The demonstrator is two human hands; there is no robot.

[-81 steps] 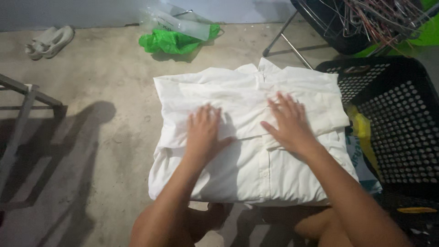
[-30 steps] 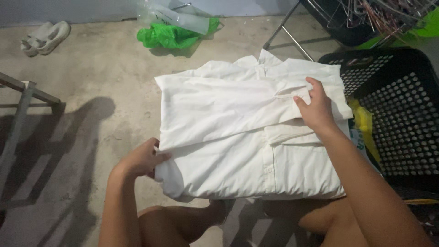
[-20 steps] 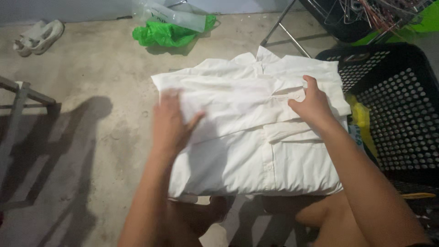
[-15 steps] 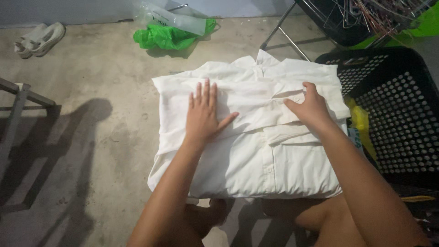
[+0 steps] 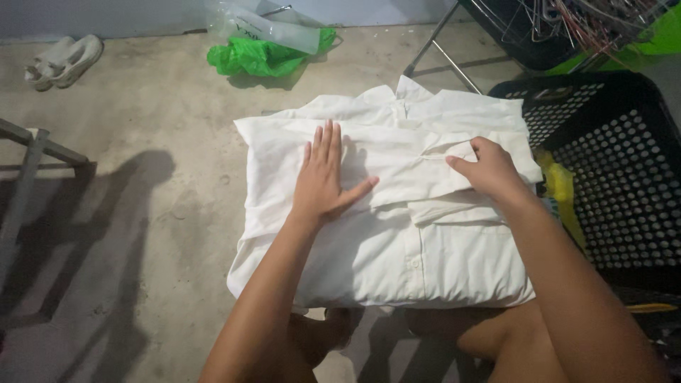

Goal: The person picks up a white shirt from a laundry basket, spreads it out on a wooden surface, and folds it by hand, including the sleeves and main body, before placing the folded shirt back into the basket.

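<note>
Item: white cotton button-front shirt, folded on bare concrete floor; likely light, limp, crease-prone; left hand pressing flat, fingers spread; right hand pinching folded sleeve edge—best gripped at folds.

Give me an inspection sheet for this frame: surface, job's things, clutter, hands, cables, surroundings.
Surface: bare concrete floor, stained.
Job's things: white shirt lying part-folded on the floor.
Clutter: green plastic bag; pair of pale shoes.
Hands: left hand flat on the shirt, fingers spread; right hand pinching a folded edge.
Cables: nothing seen.
Surroundings: black perforated basket at the right; wire hangers above it; metal frame at the left.
</note>
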